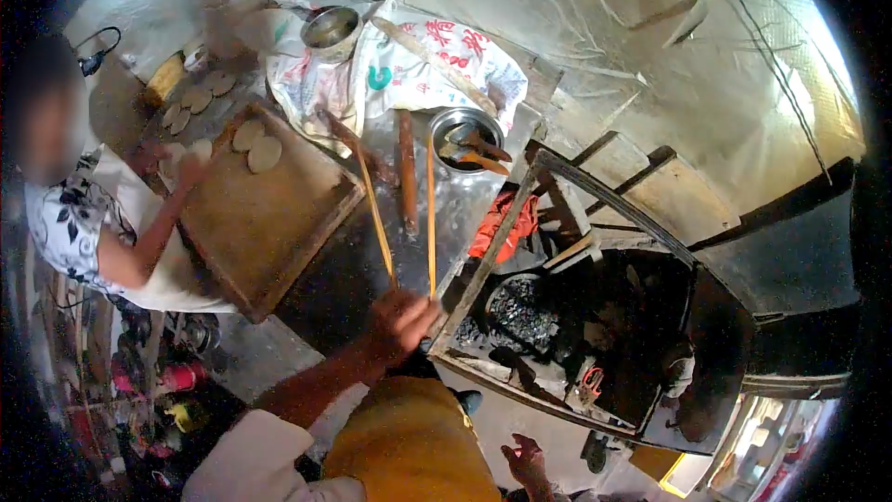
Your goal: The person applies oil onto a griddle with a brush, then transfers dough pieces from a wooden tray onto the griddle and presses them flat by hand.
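Observation:
My left hand (404, 323) is closed round the lower ends of two long wooden sticks (431, 214), which spread apart as they reach up over the metal tabletop (455, 200). Below the frame of the coal pit, my right hand (527, 461) hangs low with its fingers apart and nothing in them. Just beyond the sticks lie a brown rolling pin (407, 172) and a steel bowl (443, 117) with wooden-handled tools in it.
At the left, a co-worker (121, 232) handles flat round pieces beside a wooden tray (269, 223) with more rounds (265, 154). A metal pot (332, 30) stands on printed sacks (409, 79). Coals (522, 314) lie inside the framed pit at the right.

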Demonstrator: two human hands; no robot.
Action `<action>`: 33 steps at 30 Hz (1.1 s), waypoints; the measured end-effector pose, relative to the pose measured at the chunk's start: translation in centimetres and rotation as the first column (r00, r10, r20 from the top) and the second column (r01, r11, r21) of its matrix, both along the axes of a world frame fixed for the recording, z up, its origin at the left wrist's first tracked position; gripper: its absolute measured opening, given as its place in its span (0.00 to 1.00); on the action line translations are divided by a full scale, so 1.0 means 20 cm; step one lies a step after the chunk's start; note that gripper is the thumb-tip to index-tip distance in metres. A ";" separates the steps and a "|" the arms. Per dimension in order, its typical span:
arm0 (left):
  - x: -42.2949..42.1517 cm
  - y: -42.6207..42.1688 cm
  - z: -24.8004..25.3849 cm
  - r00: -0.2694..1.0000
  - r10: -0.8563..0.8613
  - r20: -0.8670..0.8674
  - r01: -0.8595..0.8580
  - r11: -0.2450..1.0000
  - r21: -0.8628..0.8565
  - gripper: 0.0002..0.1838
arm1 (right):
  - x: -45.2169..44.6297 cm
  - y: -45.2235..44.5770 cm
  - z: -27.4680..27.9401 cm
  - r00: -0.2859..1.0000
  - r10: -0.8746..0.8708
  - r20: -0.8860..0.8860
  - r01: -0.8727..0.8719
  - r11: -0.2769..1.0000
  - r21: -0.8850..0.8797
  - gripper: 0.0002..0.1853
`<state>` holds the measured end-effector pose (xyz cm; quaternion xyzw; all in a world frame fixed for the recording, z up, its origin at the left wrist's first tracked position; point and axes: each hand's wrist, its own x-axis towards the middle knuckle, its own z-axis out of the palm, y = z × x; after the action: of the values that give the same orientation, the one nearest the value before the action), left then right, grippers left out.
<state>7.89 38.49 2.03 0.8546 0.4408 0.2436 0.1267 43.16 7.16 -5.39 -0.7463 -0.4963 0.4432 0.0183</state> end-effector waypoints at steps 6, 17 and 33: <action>-0.17 0.94 0.11 0.976 0.178 -0.127 -0.160 0.977 0.143 0.30 | -0.02 -0.11 -0.06 0.996 -0.093 0.015 0.093 0.995 -0.048 0.29; 0.25 -0.25 -0.51 0.857 -0.311 0.410 0.515 0.540 -0.666 0.28 | 0.13 -0.58 -0.39 0.976 -0.185 -0.114 0.196 0.975 0.101 0.22; -0.82 -2.03 -1.01 0.677 0.677 -0.287 -0.352 -0.044 -0.935 0.27 | 0.54 -1.33 -0.89 0.995 0.039 -0.087 -0.022 0.981 0.191 0.19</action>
<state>-8.47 -2.08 -18.07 0.3027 0.7563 0.0553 0.5773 53.88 -19.36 -23.22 -0.7125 -0.5465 0.4273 0.1051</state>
